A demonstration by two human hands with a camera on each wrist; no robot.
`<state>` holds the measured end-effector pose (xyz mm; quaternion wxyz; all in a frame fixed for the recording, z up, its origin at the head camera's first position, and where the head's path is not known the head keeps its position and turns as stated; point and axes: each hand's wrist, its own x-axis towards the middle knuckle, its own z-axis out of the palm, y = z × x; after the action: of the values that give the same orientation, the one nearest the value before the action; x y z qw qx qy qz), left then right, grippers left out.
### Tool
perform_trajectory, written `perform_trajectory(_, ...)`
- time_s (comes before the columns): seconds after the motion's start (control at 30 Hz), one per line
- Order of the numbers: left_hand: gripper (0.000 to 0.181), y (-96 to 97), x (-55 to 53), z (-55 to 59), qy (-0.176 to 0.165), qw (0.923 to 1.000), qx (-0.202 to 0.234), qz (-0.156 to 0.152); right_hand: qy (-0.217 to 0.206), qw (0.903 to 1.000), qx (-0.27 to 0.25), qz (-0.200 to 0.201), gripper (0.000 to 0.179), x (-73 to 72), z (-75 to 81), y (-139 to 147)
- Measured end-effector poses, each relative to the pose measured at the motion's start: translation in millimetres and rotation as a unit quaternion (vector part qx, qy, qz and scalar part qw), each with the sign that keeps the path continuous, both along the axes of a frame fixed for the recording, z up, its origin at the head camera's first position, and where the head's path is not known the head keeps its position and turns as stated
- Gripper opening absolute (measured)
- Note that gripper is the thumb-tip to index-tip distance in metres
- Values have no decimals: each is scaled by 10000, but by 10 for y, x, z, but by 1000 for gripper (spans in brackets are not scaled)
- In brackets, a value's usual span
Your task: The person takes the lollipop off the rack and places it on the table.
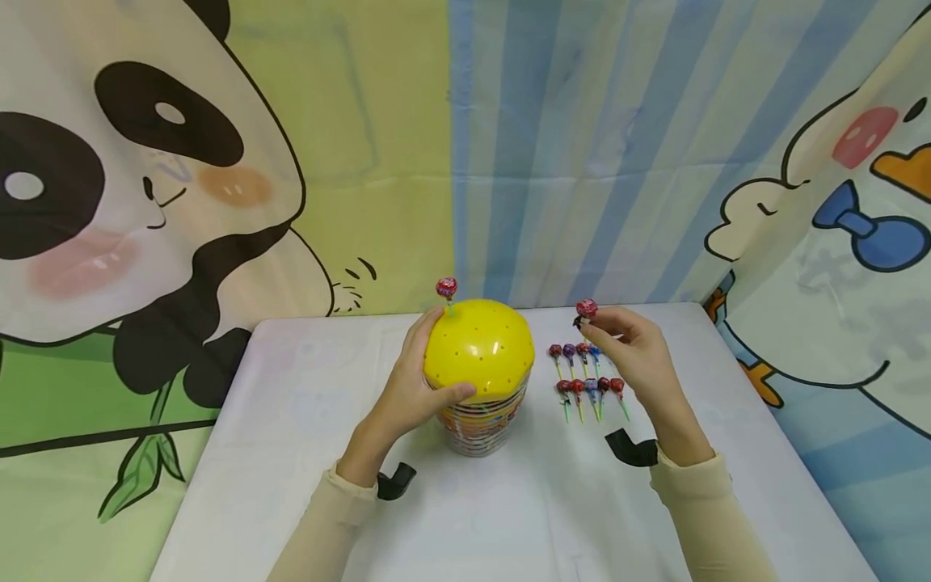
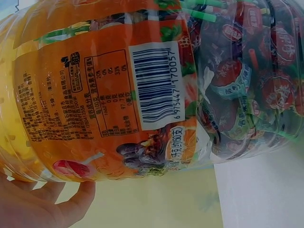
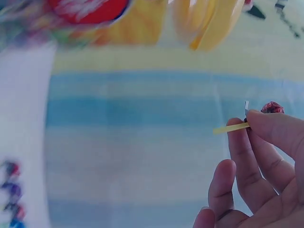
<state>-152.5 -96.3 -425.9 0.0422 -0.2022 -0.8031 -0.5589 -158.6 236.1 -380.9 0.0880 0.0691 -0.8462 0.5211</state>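
Observation:
A clear plastic jar with a domed yellow lid stands on the table, its lid dotted with small holes. Lollipops fill the part of it beyond the orange label in the left wrist view. My left hand grips the jar around its lid from the left, thumb across the near side. One red-wrapped lollipop stands upright at the lid's far left edge. To the right, my right hand pinches another red lollipop by its yellow stick, above the table and apart from the jar.
Two rows of wrapped lollipops lie on the white table to the right of the jar, below my right hand. A cartoon-printed cloth hangs behind the table. Black straps show at both wrists.

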Motion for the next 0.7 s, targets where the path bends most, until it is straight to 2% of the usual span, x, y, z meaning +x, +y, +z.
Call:
perform_trajectory(0.13,104,-1,-9,-2,-21,10000,60,-24,-391,9985,54,-377,37,63,-263,340)
perform_trajectory(0.3,104,-2,-16,-8,-18,10000,62,-39,-1133,9896,285,-838,46,110,-633,730)
perform_trajectory(0.53,103,-9,-12,-9,-16,10000,54,8,-2118,9673,774,-1158,42,44,-1079,1035)
perform_trajectory(0.7,104,-2,-11,-18,-31,10000,47,-5,-2658,9500,1117,-1199,37,0,-1354,1179)
